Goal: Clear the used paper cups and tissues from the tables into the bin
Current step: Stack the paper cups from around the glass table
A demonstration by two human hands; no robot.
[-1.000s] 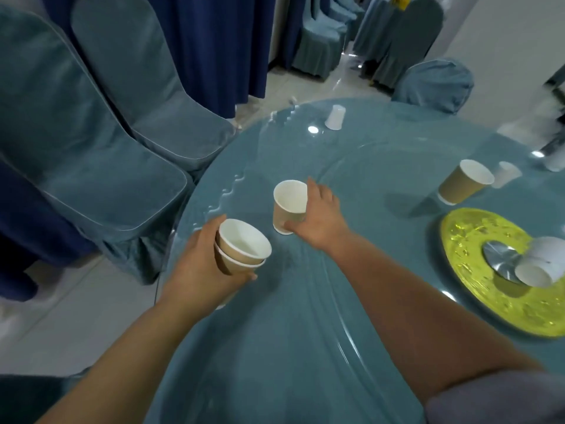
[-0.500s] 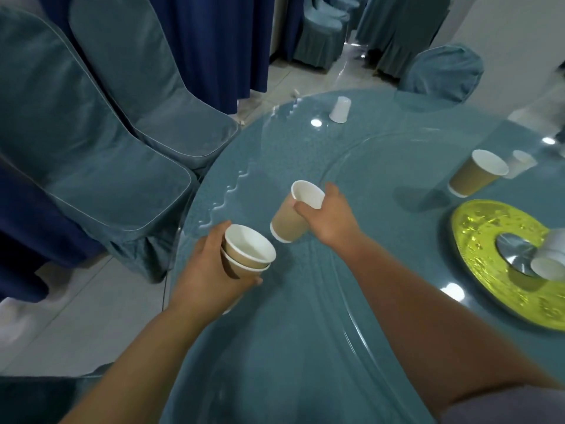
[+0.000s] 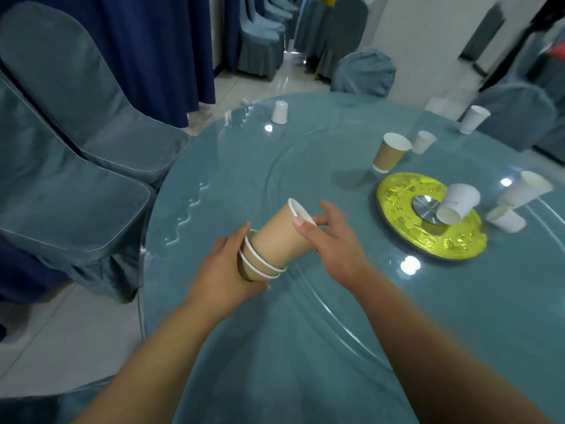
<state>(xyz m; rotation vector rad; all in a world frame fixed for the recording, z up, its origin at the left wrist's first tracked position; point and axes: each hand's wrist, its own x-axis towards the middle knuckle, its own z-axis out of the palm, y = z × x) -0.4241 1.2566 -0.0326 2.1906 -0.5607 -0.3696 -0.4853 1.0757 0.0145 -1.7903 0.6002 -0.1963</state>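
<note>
A round blue bench (image 3: 290,347) carries a yellow plate (image 3: 397,194) near its right edge. By the left edge, the left hand (image 3: 223,270) grips a stack of two cups (image 3: 256,261). The right hand (image 3: 334,240) pinches the rim of a tilted brown cup (image 3: 278,237), whose base sits in that stack.

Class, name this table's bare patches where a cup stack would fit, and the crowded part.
Bare: the table near its edge, between the forearms; the stretch between the upturned white cup and the standing brown cup. Crowded with cups: on and around the yellow plate.
</note>
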